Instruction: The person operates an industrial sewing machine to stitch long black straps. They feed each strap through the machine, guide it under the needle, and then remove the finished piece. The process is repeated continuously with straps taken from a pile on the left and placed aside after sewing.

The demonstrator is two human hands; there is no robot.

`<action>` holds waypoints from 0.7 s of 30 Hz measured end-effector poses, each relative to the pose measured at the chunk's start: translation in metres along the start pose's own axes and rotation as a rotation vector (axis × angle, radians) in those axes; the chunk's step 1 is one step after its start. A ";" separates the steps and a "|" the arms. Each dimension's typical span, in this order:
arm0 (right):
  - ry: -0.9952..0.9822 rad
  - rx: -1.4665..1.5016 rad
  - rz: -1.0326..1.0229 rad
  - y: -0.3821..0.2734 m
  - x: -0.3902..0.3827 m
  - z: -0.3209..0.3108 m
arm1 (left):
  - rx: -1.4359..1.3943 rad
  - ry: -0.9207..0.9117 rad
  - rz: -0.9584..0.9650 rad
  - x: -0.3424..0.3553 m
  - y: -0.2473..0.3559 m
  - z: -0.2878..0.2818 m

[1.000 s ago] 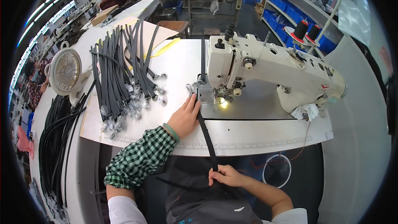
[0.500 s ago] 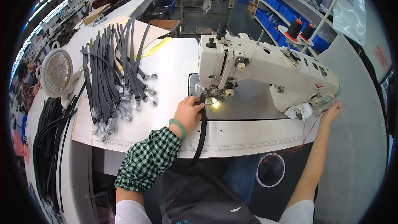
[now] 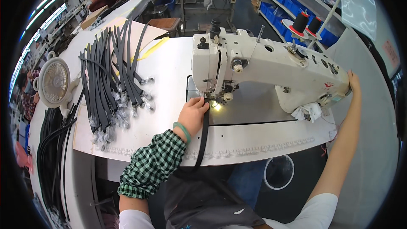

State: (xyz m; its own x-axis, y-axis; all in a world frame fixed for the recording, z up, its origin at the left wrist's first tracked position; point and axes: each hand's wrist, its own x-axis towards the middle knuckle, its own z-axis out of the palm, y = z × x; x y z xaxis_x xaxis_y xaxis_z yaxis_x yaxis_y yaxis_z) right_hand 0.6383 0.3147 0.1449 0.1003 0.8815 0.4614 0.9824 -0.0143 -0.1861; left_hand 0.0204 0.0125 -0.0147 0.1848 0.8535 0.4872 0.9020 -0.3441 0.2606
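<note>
My left hand [image 3: 194, 112] is closed on a black strap [image 3: 204, 138], pressing it at the needle area of a white sewing machine [image 3: 250, 61]. From there the strap runs down over the table's front edge, its upper end hidden by my fingers and the presser foot. A small lamp lights the metal bed beside the fingertips. My right hand [image 3: 354, 84] reaches to the far right end of the machine and wraps round the handwheel [image 3: 348, 90], with some fingers hidden behind it. A green bangle and a checked sleeve cover are on my left arm.
Several black straps with clear-wrapped ends [image 3: 106, 85] lie left of the machine, near a small white fan [image 3: 54, 82]. More long black strips [image 3: 53, 157] hang at the far left. Thread spools [image 3: 301, 22] stand behind the machine; a white cloth [image 3: 307, 112] sits at its base.
My right hand has moved up from beside the machine's lower right end, where red thread hung near it, onto the handwheel. My left hand stays on the strap. The view has shifted slightly.
</note>
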 end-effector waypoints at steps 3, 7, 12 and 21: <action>-0.104 0.071 0.057 -0.015 -0.003 -0.010 | 0.020 -0.006 0.007 0.003 0.007 -0.005; -0.079 0.114 0.089 -0.033 -0.015 -0.009 | 0.051 -0.040 0.036 0.005 0.003 -0.012; 0.007 0.202 0.111 -0.042 -0.032 -0.015 | 0.042 -0.031 0.064 0.003 0.002 -0.009; 0.300 0.846 0.338 -0.014 -0.143 0.084 | 0.081 -0.014 0.067 0.002 0.002 -0.008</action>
State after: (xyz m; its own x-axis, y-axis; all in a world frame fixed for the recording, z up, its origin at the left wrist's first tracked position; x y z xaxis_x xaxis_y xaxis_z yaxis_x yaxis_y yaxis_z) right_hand 0.5971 0.2290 0.0087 0.5094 0.7337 0.4496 0.4670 0.2031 -0.8606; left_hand 0.0196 0.0102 -0.0064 0.2506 0.8353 0.4894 0.9161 -0.3681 0.1591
